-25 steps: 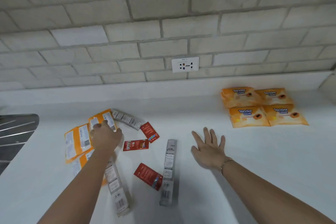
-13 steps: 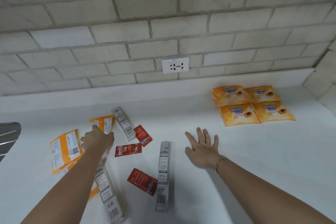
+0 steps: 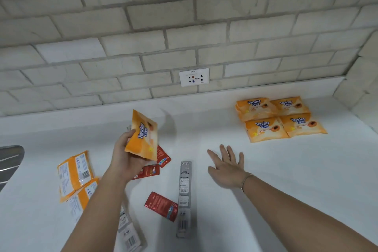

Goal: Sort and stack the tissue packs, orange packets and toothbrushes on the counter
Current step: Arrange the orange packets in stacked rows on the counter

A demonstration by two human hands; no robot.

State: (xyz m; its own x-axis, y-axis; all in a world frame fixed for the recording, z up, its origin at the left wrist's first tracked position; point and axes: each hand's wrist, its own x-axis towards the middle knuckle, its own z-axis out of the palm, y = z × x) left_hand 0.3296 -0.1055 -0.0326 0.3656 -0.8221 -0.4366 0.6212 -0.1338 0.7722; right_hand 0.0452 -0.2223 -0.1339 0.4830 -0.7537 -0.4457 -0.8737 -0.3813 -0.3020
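Your left hand (image 3: pixel 126 159) is raised above the counter (image 3: pixel 286 180), its fingers (image 3: pixel 127 137) curled round one orange Tender Love pack (image 3: pixel 142 135), which is tilted on edge with its printed face toward you and clear of the surface. Your right hand (image 3: pixel 227 168) is palm down with its fingers spread straight, holding nothing; you cannot tell whether it touches the counter. Four matching packs (image 3: pixel 280 118) sit two by two, edges touching, near the back right corner under the brick wall (image 3: pixel 184 26). A broad bare stretch of counter runs between them and your right hand. On your left, two orange packs (image 3: pixel 74 172) lie face down and overlapping, near the sink (image 3: pixel 9 163). Three red sachets (image 3: pixel 161 205) lie scattered around your left wrist. A toothbrush box (image 3: pixel 184 198) lies lengthwise between your arms, just beside the nearest sachet. A second toothbrush box (image 3: pixel 128 233) is partly hidden under your left forearm.
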